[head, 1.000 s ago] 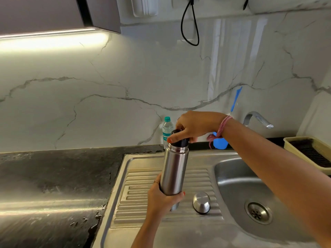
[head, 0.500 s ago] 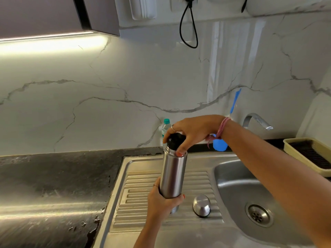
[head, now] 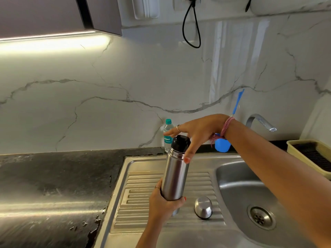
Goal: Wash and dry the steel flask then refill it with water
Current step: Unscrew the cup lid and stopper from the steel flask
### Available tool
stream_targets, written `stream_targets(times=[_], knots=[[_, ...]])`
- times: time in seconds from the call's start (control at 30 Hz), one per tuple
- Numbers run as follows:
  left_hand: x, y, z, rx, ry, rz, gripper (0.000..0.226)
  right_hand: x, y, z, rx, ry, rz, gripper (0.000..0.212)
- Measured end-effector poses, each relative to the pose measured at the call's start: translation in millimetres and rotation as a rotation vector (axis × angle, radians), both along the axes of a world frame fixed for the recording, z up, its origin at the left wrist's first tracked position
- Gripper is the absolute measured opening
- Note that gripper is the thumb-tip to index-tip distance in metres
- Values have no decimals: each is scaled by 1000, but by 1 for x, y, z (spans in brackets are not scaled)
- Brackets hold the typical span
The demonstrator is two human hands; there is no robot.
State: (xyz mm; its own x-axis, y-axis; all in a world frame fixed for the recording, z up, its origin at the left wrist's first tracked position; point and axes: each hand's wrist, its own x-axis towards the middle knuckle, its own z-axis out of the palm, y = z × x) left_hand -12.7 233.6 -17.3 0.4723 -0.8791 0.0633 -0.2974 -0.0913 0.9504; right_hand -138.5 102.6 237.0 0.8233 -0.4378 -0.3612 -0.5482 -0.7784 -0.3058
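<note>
Head view, left hand (head: 163, 203) gripping the steel flask (head: 176, 173) upright over the sink drainboard (head: 139, 197), right hand (head: 198, 133) spread, fingers straight around its black stopper (head: 180, 141), steel cap (head: 203, 207) just beside on the drainboard.

There is only one camera, worn on the person's head. It looks forward and down, from close above the sink (head: 232, 178) and dark worktop (head: 53, 176). It faces the white wall (head: 125, 77) behind them.

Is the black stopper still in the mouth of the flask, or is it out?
In: the black stopper sits in the steel flask, under the right hand.
</note>
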Motion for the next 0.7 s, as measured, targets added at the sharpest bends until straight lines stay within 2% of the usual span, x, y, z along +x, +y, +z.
stream_targets(times=[0.07, 0.17, 0.27, 0.33, 0.4, 0.5, 0.57, 0.63, 0.7], knots=[[-1, 0, 1, -4, -4, 0, 77, 5, 0, -7, -58, 19, -67, 72], [-2, -1, 2, 5, 6, -9, 73, 8, -3, -9, -107, -41, -18, 55], [-1, -2, 0, 12, 32, -4, 73, 1, -6, -5, -14, -55, 71, 75], [-1, -3, -1, 12, 35, 0, 77, 0, -7, -8, 37, -50, 25, 85], [0, -4, -2, 10, 30, 3, 83, 5, -6, -13, 22, -56, -54, 75], [0, -5, -2, 14, 21, -2, 83, 6, -9, -11, -79, -76, 1, 57], [0, -5, -3, 14, 21, -4, 84, 3, -9, -7, -34, -58, 53, 70], [-1, -5, -3, 19, 29, -7, 84, 1, -10, -7, 31, -48, 4, 81], [0, -6, -4, 26, 35, -8, 84, 4, -10, -10, 37, -69, -61, 71]])
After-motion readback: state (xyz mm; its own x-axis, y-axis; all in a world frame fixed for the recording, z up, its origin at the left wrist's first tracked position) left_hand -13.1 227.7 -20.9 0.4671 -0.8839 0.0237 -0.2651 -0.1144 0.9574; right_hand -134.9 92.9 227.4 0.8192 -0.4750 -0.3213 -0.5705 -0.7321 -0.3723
